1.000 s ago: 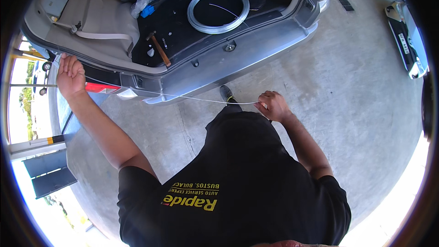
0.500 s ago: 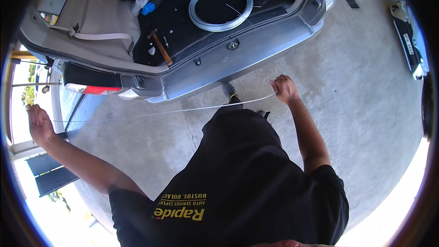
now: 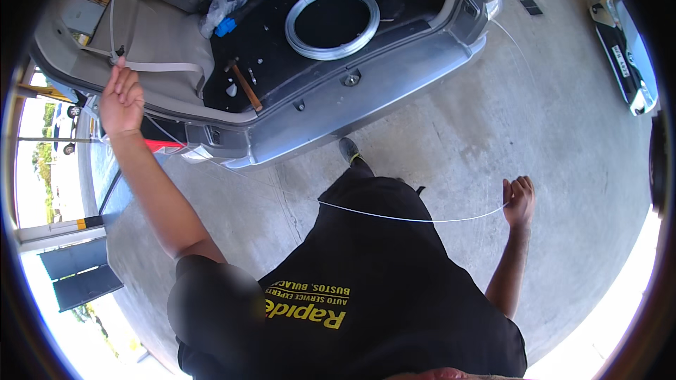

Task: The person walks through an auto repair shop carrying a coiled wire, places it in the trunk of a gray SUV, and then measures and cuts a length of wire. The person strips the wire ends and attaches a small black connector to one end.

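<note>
A thin silvery wire [image 3: 436, 221] runs in a sagging curve across the front of my dark shirt, from one hand toward the other. My right hand [image 3: 520, 200] is closed in a fist around it, out to the right above the floor. At the left rear corner of the vehicle, my left hand [image 3: 122, 104] is raised with its fingers pinched on the wire; a pale strand also rises above the fingertips. A coil of the same kind of wire [image 3: 331, 51] lies flat in the open cargo area, touched by neither hand.
A hammer [image 3: 246, 88] and several small parts lie on the black cargo mat [image 3: 282, 91]. A clear plastic bag [image 3: 224, 10] with a blue item [image 3: 225, 27] is behind them. The grey rear bumper [image 3: 338, 109] is in front of me. A detached bumper [image 3: 623, 63] stands far right.
My left hand has moved up and right, toward the cargo opening. My right hand has gone down and farther right. The wire, nearly straight before, now sags.
</note>
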### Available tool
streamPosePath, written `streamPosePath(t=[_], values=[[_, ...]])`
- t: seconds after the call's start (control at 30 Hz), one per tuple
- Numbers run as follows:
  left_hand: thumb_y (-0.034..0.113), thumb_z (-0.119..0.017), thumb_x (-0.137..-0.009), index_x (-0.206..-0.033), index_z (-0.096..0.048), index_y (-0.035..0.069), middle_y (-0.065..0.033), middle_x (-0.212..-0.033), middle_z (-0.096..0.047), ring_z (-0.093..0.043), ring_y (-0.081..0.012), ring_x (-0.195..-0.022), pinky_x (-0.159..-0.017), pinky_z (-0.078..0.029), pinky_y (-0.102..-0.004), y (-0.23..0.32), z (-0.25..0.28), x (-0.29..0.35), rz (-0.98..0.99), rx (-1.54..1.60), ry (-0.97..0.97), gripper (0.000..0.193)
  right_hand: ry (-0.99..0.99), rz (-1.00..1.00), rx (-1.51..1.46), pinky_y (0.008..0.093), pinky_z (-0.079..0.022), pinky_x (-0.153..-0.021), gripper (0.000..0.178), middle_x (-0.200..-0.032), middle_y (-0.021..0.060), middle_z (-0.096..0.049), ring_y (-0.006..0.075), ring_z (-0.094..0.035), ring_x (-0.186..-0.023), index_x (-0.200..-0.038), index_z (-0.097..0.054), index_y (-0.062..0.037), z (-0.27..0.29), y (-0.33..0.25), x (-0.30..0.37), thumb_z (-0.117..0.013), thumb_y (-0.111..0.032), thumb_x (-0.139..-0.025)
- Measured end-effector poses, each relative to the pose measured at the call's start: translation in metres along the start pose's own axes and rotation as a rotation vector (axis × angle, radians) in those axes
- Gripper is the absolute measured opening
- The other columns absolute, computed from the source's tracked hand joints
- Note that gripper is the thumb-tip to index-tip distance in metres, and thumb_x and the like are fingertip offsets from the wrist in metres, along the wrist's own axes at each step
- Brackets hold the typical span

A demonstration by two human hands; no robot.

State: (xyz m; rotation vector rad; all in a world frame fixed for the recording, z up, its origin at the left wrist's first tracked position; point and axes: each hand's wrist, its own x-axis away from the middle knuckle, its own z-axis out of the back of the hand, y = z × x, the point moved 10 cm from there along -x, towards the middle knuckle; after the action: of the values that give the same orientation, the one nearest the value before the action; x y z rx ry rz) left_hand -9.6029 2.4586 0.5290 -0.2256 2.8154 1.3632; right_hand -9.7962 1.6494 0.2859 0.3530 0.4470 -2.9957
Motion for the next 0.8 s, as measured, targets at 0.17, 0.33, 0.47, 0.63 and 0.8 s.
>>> streamPosePath(t=[0.17, 0.33, 0.47, 0.63, 0.8], values=[[0.018, -0.045, -0.113, -0.122, -0.061, -0.005, 0.0016, -0.068, -0.036, -0.031, -0.0082, -0.055, -0.045, -0.025, -0.0227, -0.061, -0.013, -0.008, 0.036, -0.113, 0.117, 0.030, 0.131, -0.144, 0.208, 0.0472, -0.044, -0.076, 0.033, -0.077, 0.0125, -0.056, 0.0342, -0.057, -0.081, -0.069, -0.051, -0.0032, 0.031, 0.079, 0.027, -0.068, -0.011, -0.096], [0.020, -0.046, -0.112, -0.120, -0.063, 0.001, 0.0028, -0.067, -0.037, -0.032, -0.0074, -0.053, -0.045, -0.026, -0.0229, -0.083, -0.017, -0.001, 0.028, -0.168, 0.164, 0.027, 0.190, -0.169, 0.279, 0.0479, -0.044, -0.092, 0.017, -0.101, 0.0124, -0.066, 0.0331, -0.062, -0.105, -0.086, -0.060, -0.0032, 0.073, 0.106, 0.013, -0.065, -0.013, -0.098], [0.020, -0.048, -0.111, -0.118, -0.064, 0.004, 0.0034, -0.065, -0.038, -0.033, -0.0072, -0.051, -0.045, -0.027, -0.0232, -0.093, -0.020, 0.003, 0.021, -0.202, 0.161, 0.024, 0.323, -0.105, 0.364, 0.0495, -0.043, -0.099, 0.014, -0.114, 0.0137, -0.067, 0.0343, -0.061, -0.119, -0.088, -0.060, -0.0032, 0.089, 0.112, 0.006, -0.064, -0.012, -0.098], [0.019, -0.048, -0.110, -0.117, -0.063, 0.005, 0.0025, -0.066, -0.041, -0.035, -0.0080, -0.051, -0.046, -0.029, -0.0241, -0.119, 0.000, 0.018, 0.061, -0.282, 0.212, 0.021, 0.218, -0.056, 0.254, 0.0508, -0.043, -0.102, 0.013, -0.118, 0.0143, -0.066, 0.0354, -0.059, -0.123, -0.087, -0.059, -0.0040, 0.059, 0.114, -0.009, -0.068, -0.010, -0.094], [0.018, -0.051, -0.108, -0.111, -0.062, 0.007, 0.0022, -0.068, -0.043, -0.035, -0.0086, -0.051, -0.045, -0.029, -0.0247, -0.134, 0.062, 0.042, 0.024, -0.269, 0.355, 0.016, 0.092, -0.024, 0.177, 0.0509, -0.041, -0.104, 0.014, -0.120, 0.0140, -0.068, 0.0348, -0.059, -0.126, -0.084, -0.060, -0.0050, -0.001, 0.104, -0.015, -0.073, -0.009, -0.087]])
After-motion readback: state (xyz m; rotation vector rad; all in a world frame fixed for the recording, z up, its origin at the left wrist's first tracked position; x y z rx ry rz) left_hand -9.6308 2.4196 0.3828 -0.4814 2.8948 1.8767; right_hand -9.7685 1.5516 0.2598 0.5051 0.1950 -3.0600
